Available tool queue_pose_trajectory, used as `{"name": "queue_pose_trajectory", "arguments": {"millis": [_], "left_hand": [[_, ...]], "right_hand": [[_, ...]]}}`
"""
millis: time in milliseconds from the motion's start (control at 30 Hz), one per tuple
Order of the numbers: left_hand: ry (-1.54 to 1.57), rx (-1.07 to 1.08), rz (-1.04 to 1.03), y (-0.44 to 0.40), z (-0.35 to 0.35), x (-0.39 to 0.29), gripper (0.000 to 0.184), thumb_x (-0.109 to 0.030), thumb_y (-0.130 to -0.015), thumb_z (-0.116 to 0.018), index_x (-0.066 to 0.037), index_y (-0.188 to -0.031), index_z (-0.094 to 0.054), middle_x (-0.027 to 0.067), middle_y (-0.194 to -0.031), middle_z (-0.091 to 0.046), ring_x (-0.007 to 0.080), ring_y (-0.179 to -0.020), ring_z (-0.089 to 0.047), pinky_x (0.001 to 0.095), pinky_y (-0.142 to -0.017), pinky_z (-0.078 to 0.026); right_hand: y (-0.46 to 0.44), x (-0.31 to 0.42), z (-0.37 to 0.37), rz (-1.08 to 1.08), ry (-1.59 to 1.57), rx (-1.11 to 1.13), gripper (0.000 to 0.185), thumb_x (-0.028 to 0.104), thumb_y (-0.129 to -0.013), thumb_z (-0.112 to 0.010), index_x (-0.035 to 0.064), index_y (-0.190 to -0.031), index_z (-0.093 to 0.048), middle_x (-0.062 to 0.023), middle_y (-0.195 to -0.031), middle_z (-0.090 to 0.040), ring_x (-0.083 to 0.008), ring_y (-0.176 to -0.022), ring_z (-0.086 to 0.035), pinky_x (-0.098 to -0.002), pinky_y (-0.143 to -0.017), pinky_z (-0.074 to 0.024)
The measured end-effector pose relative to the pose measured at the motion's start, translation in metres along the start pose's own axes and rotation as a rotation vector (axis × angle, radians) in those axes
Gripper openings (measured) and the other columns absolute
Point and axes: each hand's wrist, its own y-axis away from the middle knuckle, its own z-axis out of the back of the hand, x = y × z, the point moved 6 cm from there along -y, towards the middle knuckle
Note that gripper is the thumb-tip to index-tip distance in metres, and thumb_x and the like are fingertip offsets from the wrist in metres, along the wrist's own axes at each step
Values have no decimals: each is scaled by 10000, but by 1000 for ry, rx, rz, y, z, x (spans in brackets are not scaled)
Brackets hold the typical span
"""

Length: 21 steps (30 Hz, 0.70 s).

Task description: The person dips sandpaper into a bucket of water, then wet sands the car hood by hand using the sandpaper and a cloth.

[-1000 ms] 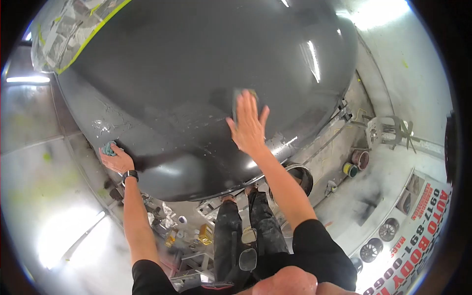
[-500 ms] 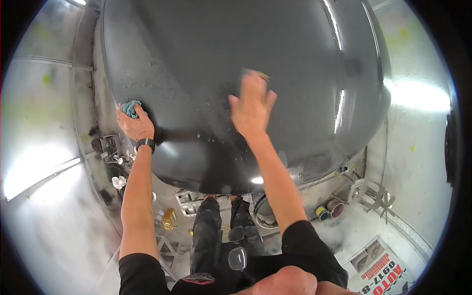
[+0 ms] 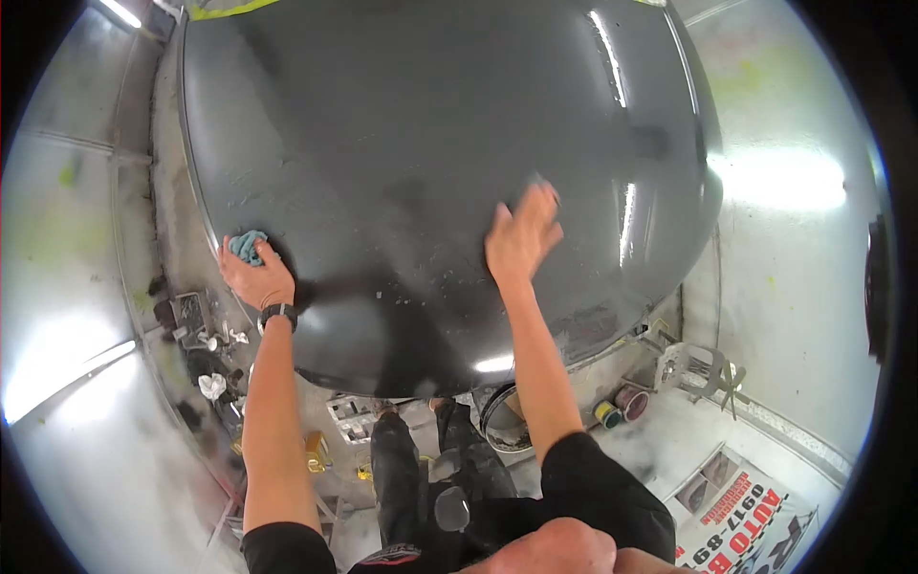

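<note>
A broad dark grey car hood (image 3: 382, 172), wet with droplets and streaks, spreads in front of me. My left hand (image 3: 258, 277) is at its left edge, fingers closed around a crumpled teal cloth (image 3: 249, 246). On the right half of the panel, my right hand (image 3: 521, 239) lies palm down, blurred by motion. The edge of a small greyish pad (image 3: 537, 180) shows at its fingertips; most of it is hidden beneath the fingers, and its kind is unclear.
Under the hood's front edge stands a round bucket (image 3: 505, 421). Two paint cans, one green and yellow (image 3: 607, 414) and one dark red (image 3: 631, 402), sit on the floor to the right. A yellow container (image 3: 317, 452) is at lower left. A printed banner (image 3: 755, 517) lies lower right.
My right hand has slid right and towards me across the hood. My left hand stays on the cloth at the left edge. The whole view has shifted slightly, showing yellow-green tape at the far edge.
</note>
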Motion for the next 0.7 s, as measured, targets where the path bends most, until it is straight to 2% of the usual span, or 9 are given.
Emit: {"name": "queue_pose_trajectory", "arguments": {"millis": [67,167,233,300,400,433,500,567,700], "left_hand": [[-5,3,32,2,1,2,594,-365,-985,-659,-32,-1467,-563,260,-1442,-596,463,-1342,-541,574,-1117,-442],[-31,20,22,4,3,-1,607,-368,-981,-659,-11,-1462,-560,253,-1447,-595,454,-1348,-544,569,-1128,-440],[-16,19,-16,-2,4,-6,609,-366,-982,-659,-6,-1462,-560,252,-1453,-594,450,-1358,-543,565,-1137,-437],[-9,0,-65,1,4,-1,607,-365,-983,-658,-4,-1462,-561,254,-1460,-591,449,-1370,-540,561,-1146,-432],[40,-26,-47,-1,12,-10,564,-290,-938,-690,53,-1380,-617,296,-1387,-632,475,-1385,-533,578,-1170,-408],[41,-21,-34,0,10,-8,576,-296,-941,-693,36,-1403,-605,304,-1415,-609,479,-1392,-524,578,-1172,-404],[12,-10,3,-1,8,-7,580,-335,-969,-674,21,-1419,-595,278,-1448,-595,462,-1389,-525,564,-1171,-408],[17,-5,17,2,6,-4,594,-349,-973,-673,24,-1426,-585,271,-1459,-590,459,-1396,-514,562,-1170,-406],[3,-24,6,2,7,-5,598,-324,-947,-684,36,-1416,-589,298,-1451,-588,480,-1381,-521,570,-1167,-398]], "right_hand": [[-60,56,-18,167,-112,67,674,259,-1060,-609,-2,-1623,-344,-242,-1731,-285,-393,-1619,-235,-612,-1260,-226],[-68,70,-37,376,-104,97,696,322,-1084,-574,-8,-1644,-326,-244,-1747,-259,-397,-1628,-229,-624,-1270,-213],[-10,38,-26,458,-23,88,754,340,-1063,-613,-8,-1659,-310,-193,-1759,-272,-392,-1615,-274,-650,-1270,-191],[72,3,-19,363,-11,200,791,336,-1050,-626,-8,-1675,-284,-200,-1765,-263,-398,-1624,-257,-689,-1260,-168],[124,13,-36,284,86,165,805,335,-1041,-634,-10,-1678,-283,-202,-1769,-255,-397,-1637,-226,-712,-1251,-153],[101,43,-36,296,39,173,774,339,-1039,-639,-17,-1652,-327,-215,-1744,-299,-396,-1620,-257,-707,-1244,-180],[41,130,-40,470,-123,168,729,349,-1041,-643,-21,-1614,-384,-208,-1719,-338,-376,-1590,-308,-689,-1239,-218],[3,192,-59,543,-184,84,672,363,-1057,-623,-10,-1581,-430,-183,-1698,-375,-348,-1563,-346,-665,-1237,-254],[30,172,-59,611,-145,179,657,377,-1085,-572,23,-1616,-418,-127,-1738,-338,-330,-1608,-297,-670,-1253,-241]]}}
